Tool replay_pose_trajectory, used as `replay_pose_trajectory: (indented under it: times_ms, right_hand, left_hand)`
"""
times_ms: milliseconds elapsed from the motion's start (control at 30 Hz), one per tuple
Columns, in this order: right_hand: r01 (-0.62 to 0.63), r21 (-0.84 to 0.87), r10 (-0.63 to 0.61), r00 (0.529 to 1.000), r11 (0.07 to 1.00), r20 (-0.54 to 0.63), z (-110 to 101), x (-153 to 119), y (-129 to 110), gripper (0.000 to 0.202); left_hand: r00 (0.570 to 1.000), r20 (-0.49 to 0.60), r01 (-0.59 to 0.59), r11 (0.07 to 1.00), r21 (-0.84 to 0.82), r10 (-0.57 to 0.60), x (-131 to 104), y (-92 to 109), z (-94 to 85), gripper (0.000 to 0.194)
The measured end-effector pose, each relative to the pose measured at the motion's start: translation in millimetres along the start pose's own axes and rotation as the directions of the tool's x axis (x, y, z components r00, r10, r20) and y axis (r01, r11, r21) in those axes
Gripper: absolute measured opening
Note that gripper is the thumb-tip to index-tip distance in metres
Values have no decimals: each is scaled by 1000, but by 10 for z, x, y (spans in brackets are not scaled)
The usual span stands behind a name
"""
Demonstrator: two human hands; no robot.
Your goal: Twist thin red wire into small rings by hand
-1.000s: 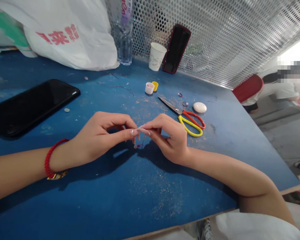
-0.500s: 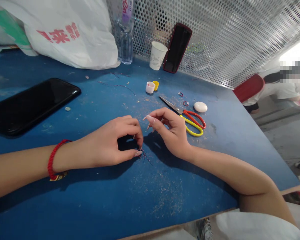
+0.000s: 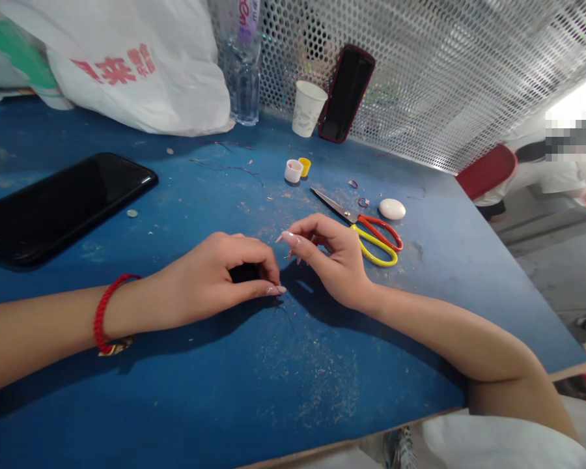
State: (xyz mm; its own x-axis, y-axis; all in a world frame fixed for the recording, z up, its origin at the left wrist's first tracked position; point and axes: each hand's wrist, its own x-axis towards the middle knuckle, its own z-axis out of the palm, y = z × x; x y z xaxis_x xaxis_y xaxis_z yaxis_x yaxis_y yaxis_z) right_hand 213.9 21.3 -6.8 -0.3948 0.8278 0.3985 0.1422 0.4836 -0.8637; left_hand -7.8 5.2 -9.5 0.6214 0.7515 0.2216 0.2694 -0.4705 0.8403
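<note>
1. Left hand (image 3: 215, 277) is staying low over the blue desk (image 3: 176, 404), its fingers curling in toward the thumb; I cannot tell whether the tips are gripping anything.
2. Dark thread (image 3: 277, 301) is lying at those fingertips, just under the thumb, mostly hidden and blurred.
3. Right hand (image 3: 336, 260) is hovering a little above the desk, to the right of the left hand and apart from it. Its thumb and index finger are nearly meeting; whether something thin is sitting between them, I cannot tell.
4. A red braided bracelet (image 3: 102, 316) is circling the left wrist.
5. Scissors (image 3: 348, 213) with one red and one yellow handle are lying just beyond the right hand, and a white oval object (image 3: 392, 209) is resting near the red handle.
6. Two small red loops (image 3: 363, 202) are lying beyond the scissors.
7. A white cap (image 3: 293, 170) is standing right beside a yellow cap (image 3: 305, 167).
8. Farther back, a paper cup (image 3: 308, 109) is standing beside a phone (image 3: 346, 94) that is leaning against a metal screen (image 3: 420, 78).
9. A black phone (image 3: 63, 208) is lying flat at the left.
</note>
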Motion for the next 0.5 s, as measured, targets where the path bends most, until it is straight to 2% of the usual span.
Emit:
replay_pose_trajectory:
  times_ms: [100, 200, 300, 367, 500]
  right_hand:
    - [102, -14, -101, 991, 995, 83, -16, -18, -24, 18]
    - [219, 1, -216, 963, 976, 163, -37, -27, -38, 7]
    - [328, 7, -323, 927, 945, 191, -48, -21, -30, 4]
    - [358, 3, -351, 914, 934, 202, -50, -14, -21, 8]
    - [347, -56, -326, 916, 936, 236, -46, -14, -13, 9]
  left_hand:
    - [990, -64, 123, 991, -61, -127, 10, 53, -12, 17]
    - [974, -147, 165, 983, -76, -174, 25, 100, -23, 24]
    - [961, -178, 201, 976, -85, -213, 36, 114, -33, 29]
    - [955, -184, 217, 972, -96, -231, 37, 110, -38, 29]
    - [950, -191, 239, 968, -76, -249, 25, 103, -44, 23]
